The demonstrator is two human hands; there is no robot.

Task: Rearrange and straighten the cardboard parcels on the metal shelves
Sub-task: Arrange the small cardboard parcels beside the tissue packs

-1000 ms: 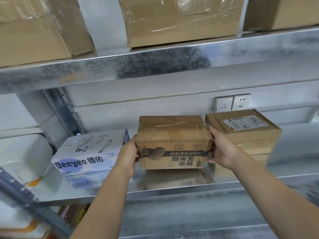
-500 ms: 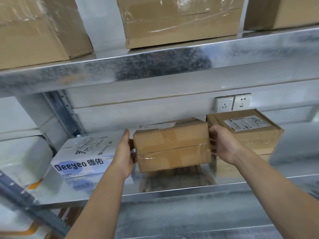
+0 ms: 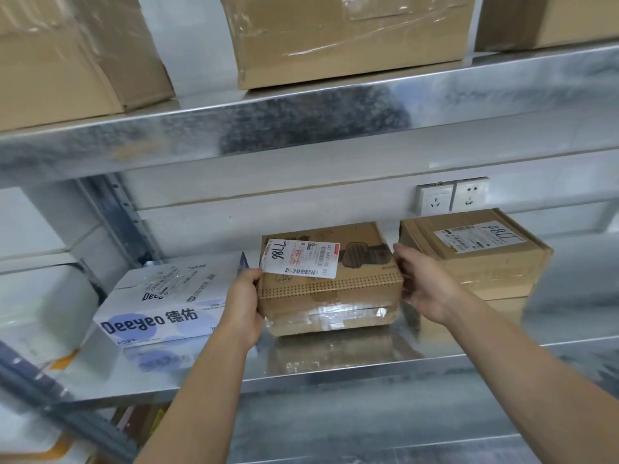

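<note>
Gripping the cardboard parcel (image 3: 331,289) at either end with left hand (image 3: 243,306) and right hand (image 3: 425,283), lying on gleaming metal shelf (image 3: 335,373) before far white wall (image 3: 301,209) bearing two sockets (image 3: 452,197).

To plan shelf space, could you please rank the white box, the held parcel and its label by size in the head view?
1. White box and held parcel: they look about alike, so I won't rank them.
2. Label: clearly smallest.
</note>
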